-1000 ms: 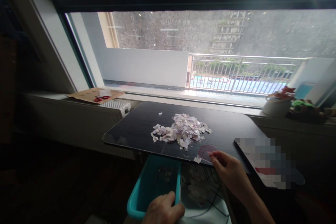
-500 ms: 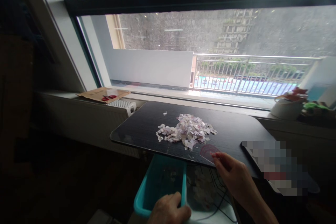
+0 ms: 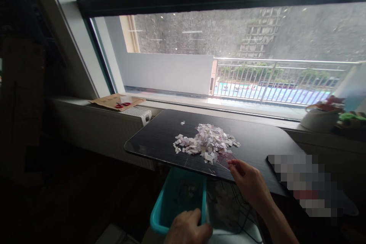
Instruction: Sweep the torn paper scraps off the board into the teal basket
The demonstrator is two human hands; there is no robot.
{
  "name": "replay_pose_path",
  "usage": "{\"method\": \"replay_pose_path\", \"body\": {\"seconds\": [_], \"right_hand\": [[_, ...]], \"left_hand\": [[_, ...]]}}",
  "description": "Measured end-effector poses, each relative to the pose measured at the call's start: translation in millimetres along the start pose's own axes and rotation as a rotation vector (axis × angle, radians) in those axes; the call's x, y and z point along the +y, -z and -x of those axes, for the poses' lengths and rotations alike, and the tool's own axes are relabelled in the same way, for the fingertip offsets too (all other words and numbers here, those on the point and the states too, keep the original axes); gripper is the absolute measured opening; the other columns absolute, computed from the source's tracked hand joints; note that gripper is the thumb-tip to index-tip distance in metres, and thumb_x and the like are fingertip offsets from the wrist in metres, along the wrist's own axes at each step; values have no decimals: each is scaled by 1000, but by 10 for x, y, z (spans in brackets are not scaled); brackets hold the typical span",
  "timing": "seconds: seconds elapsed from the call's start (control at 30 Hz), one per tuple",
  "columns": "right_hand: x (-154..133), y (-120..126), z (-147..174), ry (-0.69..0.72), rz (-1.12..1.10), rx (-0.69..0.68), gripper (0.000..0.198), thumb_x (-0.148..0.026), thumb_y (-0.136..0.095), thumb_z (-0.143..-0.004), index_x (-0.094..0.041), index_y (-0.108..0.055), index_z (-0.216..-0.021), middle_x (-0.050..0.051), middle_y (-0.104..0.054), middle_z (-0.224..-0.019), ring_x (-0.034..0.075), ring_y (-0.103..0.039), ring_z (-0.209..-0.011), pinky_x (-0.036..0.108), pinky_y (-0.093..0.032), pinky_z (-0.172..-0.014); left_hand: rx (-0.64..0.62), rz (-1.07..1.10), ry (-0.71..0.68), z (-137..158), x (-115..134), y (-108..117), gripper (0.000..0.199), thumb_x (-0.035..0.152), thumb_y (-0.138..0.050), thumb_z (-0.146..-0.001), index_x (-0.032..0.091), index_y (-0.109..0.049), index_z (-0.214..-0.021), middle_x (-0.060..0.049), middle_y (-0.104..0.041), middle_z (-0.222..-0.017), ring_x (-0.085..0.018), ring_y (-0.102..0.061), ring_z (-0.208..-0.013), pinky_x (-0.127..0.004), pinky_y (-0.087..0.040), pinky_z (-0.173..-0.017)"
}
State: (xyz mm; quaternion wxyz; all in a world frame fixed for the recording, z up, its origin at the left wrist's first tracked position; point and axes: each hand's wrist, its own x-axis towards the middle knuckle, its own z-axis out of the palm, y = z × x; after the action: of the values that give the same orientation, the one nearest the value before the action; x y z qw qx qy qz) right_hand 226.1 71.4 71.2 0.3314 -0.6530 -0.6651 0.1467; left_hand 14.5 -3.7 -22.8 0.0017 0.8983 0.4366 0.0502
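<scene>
A heap of small white and pink paper scraps [image 3: 208, 144] lies on the black desk [image 3: 160, 137]. My right hand [image 3: 248, 181] pinches a thin clear sheet with a red round stamp [image 3: 225, 158], its far edge touching the near side of the heap. Below the desk's front edge, my left hand [image 3: 188, 228] grips the rim of a teal bin [image 3: 166, 206] with a few scraps inside.
A windowsill runs behind the desk, with red scissors [image 3: 122, 104] on brown cardboard [image 3: 114, 101] and a white heater [image 3: 138, 113] at left. A white pot with plants [image 3: 320, 117] stands at right. Cables hang under the desk beside the bin.
My right hand has pushed the stamped clear sheet forward from the desk's front edge up to the heap. A loose scrap near the edge is gone from the desk. My left hand keeps the bin.
</scene>
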Motion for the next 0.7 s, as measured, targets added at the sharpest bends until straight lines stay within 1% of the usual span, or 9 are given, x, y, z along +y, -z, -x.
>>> {"method": "replay_pose_path", "body": {"seconds": [0.07, 0.13, 0.23, 0.3, 0.37, 0.4, 0.5, 0.57, 0.7], "right_hand": [[-5, 11, 11, 20, -11, 5, 34, -42, -47, -87, -23, -72, -99, 4, -75, -81, 24, -69, -78, 28, -43, -64], [-15, -3, 0, 39, -27, -9, 35, -42, -47, -87, -22, -72, -99, 5, -75, -79, 23, -69, -76, 28, -43, -62], [2, -31, -35, 33, -52, -22, 36, -44, -47, -86, -22, -72, -100, 4, -75, -80, 23, -69, -76, 28, -44, -63], [38, -29, -51, 17, -65, -10, 36, -45, -48, -86, -22, -72, -101, 4, -76, -84, 23, -70, -80, 28, -45, -66], [77, -7, -53, 3, -65, 4, 36, -44, -48, -85, -22, -72, -101, 5, -76, -86, 24, -70, -82, 29, -45, -68], [92, 8, -50, -3, -63, 9, 36, -44, -49, -85, -22, -73, -100, 5, -77, -86, 24, -70, -82, 29, -46, -68], [109, 43, -36, -10, -66, 18, 36, -45, -49, -84, -22, -73, -99, 5, -77, -85, 24, -70, -80, 29, -46, -67], [103, 50, -29, -6, -68, 24, 36, -45, -49, -84, -22, -73, -98, 4, -76, -84, 24, -70, -79, 29, -46, -67], [97, 46, -21, 1, -69, 33, 38, -46, -49, -84, -21, -73, -98, 5, -76, -82, 24, -69, -76, 29, -46, -66]], "left_hand": [[-2, 0, 12, -15, -8, -21, 14, 44, -65, -85, 31, -70, -87, 0, -49, -68, -17, -49, -57, -26, -32, -52], [-10, -12, 37, -18, -12, -45, 9, 41, -67, -84, 32, -70, -85, 1, -46, -67, -16, -48, -55, -26, -32, -52], [-13, -20, 33, -2, -5, -21, 12, 45, -68, -82, 33, -71, -82, 0, -48, -68, -17, -50, -56, -26, -34, -52], [-23, -8, 7, 12, 13, 74, 16, 48, -68, -82, 33, -71, -81, -1, -51, -69, -18, -52, -56, -27, -35, -51], [-33, 1, 1, 19, 42, 216, 11, 41, -69, -83, 31, -71, -78, -1, -55, -70, -18, -56, -58, -27, -37, -52], [10, -4, 2, 19, 58, 288, 10, 36, -66, -85, 29, -70, -79, -2, -58, -74, -19, -58, -62, -28, -40, -56], [53, -5, 11, 1, 100, 414, 13, 32, -66, -86, 26, -68, -75, -3, -61, -74, -20, -60, -62, -28, -42, -55], [58, 0, 36, -21, 114, 387, 14, 31, -64, -86, 25, -67, -74, -2, -61, -72, -20, -61, -60, -28, -43, -54], [100, 17, 107, -46, 102, 201, 11, 28, -63, -84, 26, -65, -74, 0, -60, -65, -19, -58, -51, -30, -42, -50]]}}
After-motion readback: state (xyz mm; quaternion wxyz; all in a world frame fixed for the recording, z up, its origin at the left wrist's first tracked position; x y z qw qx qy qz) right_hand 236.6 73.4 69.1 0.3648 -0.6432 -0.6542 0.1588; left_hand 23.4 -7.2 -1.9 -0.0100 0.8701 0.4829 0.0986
